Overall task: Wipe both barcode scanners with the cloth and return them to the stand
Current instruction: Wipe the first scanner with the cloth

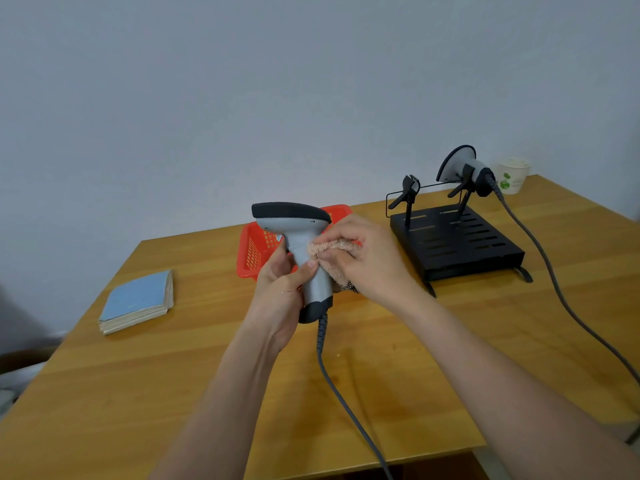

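I see a grey, black-topped scanner (298,237) upright above the table, pink fluffy cloth (332,252) against its handle. A second scanner (462,168) sits, I think clipped, on the black stand (453,240).

Wooden table (173,375); blue book (138,301) at left; red basket (254,251) mid-table; paper cup (513,174) at far right corner.

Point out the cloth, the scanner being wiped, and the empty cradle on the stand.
cloth (334,252), head view, fuzzy pink top fold.
held scanner (317,284), head view, grey handle.
empty cradle (409,188), head view, black clip on the stand's left post.
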Demonstrator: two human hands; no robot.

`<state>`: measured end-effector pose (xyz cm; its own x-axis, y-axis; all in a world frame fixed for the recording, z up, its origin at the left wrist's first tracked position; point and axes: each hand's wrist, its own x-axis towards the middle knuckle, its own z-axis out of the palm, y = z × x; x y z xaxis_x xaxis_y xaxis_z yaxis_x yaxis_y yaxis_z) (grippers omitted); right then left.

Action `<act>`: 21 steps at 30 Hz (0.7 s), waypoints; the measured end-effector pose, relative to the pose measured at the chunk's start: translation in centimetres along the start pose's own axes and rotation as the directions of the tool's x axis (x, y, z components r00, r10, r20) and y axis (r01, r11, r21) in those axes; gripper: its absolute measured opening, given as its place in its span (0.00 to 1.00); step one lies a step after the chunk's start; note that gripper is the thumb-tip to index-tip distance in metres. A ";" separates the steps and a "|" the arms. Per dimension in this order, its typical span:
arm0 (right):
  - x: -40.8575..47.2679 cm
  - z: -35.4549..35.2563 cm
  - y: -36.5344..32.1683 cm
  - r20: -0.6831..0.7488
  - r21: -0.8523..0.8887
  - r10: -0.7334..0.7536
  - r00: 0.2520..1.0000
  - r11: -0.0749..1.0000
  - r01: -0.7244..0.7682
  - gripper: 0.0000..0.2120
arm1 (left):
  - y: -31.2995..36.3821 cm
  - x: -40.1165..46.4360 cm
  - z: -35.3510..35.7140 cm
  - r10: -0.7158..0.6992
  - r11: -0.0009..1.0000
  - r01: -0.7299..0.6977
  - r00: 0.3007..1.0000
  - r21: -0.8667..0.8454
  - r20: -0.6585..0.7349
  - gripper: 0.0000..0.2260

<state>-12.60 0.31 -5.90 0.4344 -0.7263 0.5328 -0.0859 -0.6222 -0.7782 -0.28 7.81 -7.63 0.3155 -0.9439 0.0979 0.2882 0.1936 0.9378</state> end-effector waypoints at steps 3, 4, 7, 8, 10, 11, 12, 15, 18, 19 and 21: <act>0.2 -0.5 -0.1 0.032 -0.042 0.038 0.999 0.998 -0.037 0.07 | -0.1 -0.2 0.0 -0.031 0.999 0.031 0.999 -0.042 -0.017 0.21; 0.4 -0.6 -0.1 -0.007 -0.033 0.039 0.999 0.999 -0.039 0.07 | -0.1 -0.1 0.0 -0.036 0.999 0.036 0.999 -0.030 -0.017 0.21; 1.0 -0.6 -0.2 -0.116 -0.021 0.018 0.993 1.000 -0.021 0.07 | 0.0 0.0 0.1 -0.033 0.999 0.033 0.999 0.000 0.005 0.22; 0.9 -0.5 -0.3 -0.113 -0.030 0.015 0.993 0.999 -0.018 0.07 | 0.1 0.0 0.2 -0.031 1.000 0.031 0.999 -0.004 0.022 0.22; 0.7 -0.4 -0.3 -0.077 -0.038 0.011 0.997 0.999 -0.014 0.08 | 0.2 0.1 0.2 -0.021 1.000 0.021 0.999 -0.005 0.044 0.22; 0.5 -0.4 -0.2 -0.054 -0.037 0.007 0.999 0.999 -0.009 0.08 | 0.1 0.1 0.1 -0.016 1.000 0.017 0.999 -0.004 0.045 0.22; 0.4 -0.4 -0.1 -0.032 -0.033 0.003 0.999 0.999 -0.004 0.08 | 0.0 0.1 0.1 -0.012 1.000 0.012 0.999 -0.006 0.039 0.22; 0.1 -0.4 0.0 0.030 -0.035 0.023 0.999 0.999 -0.022 0.08 | -0.2 0.1 -0.2 -0.007 1.000 0.007 1.000 -0.019 0.003 0.20; -0.3 -0.6 0.3 0.119 -0.062 0.070 0.990 0.996 -0.063 0.11 | -0.3 0.1 -0.6 -0.005 1.000 0.004 0.999 -0.026 -0.032 0.14; -0.4 -0.7 0.4 0.135 -0.051 0.088 0.987 0.995 -0.082 0.12 | -0.3 0.2 -0.6 -0.011 0.999 0.010 0.999 -0.032 -0.038 0.13; -0.3 -0.8 0.7 0.074 0.031 0.106 0.992 0.994 -0.109 0.10 | -0.4 0.2 -0.7 -0.018 0.999 0.017 0.999 -0.033 -0.043 0.13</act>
<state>-13.46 -0.15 -6.35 0.4882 -0.7646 0.4208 -0.1052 -0.5302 -0.8413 0.31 7.70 -8.19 0.3489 -0.9348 0.0662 0.3235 0.1864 0.9277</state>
